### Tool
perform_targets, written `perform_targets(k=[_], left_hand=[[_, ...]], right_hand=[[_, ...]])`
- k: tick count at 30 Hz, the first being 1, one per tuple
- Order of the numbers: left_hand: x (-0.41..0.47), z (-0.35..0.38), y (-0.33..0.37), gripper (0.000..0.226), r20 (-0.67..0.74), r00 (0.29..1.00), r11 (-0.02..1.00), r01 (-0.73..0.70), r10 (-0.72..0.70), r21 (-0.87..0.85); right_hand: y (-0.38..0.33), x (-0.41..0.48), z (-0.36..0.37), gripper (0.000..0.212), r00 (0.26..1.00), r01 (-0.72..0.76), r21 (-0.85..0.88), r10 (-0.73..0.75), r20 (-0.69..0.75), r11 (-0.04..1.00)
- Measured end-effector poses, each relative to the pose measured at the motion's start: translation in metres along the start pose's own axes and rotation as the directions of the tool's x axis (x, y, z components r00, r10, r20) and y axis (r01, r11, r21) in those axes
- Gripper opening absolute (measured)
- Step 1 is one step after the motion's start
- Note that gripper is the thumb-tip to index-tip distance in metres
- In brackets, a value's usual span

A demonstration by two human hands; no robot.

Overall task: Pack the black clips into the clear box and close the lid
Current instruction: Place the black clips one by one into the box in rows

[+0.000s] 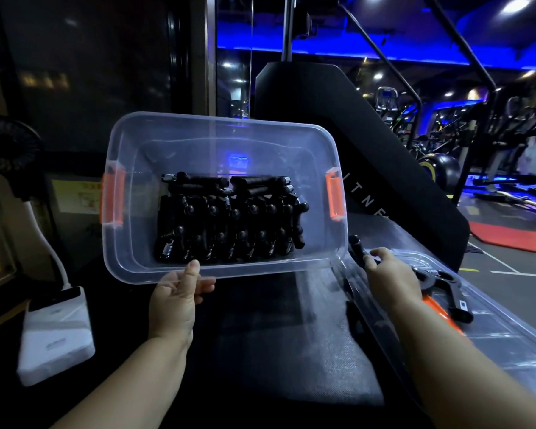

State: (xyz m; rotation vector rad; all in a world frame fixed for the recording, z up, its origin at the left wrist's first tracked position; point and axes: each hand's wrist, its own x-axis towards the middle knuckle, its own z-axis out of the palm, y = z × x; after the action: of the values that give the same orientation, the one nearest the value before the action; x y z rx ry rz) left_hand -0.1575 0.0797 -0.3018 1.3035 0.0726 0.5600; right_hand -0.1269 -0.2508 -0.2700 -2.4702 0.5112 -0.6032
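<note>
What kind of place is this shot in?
Likely a gym: exercise machines at the back right, a red floor mat, and a black panel lettered "ITNE", probably part of "fitness".

Clear box (217, 121): see-through plastic, smooth, glossy along the rim
Orange latches (334, 196): opaque plastic, smooth, faint sheen
Black clips (229, 224): matt black plastic, rounded knobs slightly shiny
Springs (167, 247): bare coiled metal wire, bright glints
Lid (502, 335): clear plastic, glossy, moulded ridges near its edge
Bench pad (291, 351): dark covering with a fine woven grain, matt
White device (56, 329): smooth white plastic, satin, by the pad's left edge
</note>
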Motion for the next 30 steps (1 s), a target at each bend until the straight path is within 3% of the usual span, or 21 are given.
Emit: perform_targets(k=[13,18,24,30], left_hand=[[0.001,0.001,-0.001,0.026,-0.004,1.000,1.000,-0.005,0.005,0.012],[0.001,0.001,-0.001,0.026,-0.004,1.000,1.000,-0.005,0.005,0.011],[0.001,0.001,0.000,0.026,-0.008,1.000,1.000,-0.003,0.003,0.014],[0.000,0.001,0.001,0.025,-0.009,1.000,1.000,0.000,0.000,0.016]], right_hand=[[0.007,0.001,-0.011,0.029,0.994,-0.018,0.066,0.025,-0.107,0.998],[0.010,0.004,-0.015,0.024,0.993,-0.040,-0.022,0.037,-0.112,0.999],[-0.002,0.002,-0.015,0.027,0.997,0.033,-0.209,-0.045,-0.054,0.977],[0.003,0.000,-0.012,0.022,0.984,0.075,-0.030,-0.079,-0.160,0.997]])
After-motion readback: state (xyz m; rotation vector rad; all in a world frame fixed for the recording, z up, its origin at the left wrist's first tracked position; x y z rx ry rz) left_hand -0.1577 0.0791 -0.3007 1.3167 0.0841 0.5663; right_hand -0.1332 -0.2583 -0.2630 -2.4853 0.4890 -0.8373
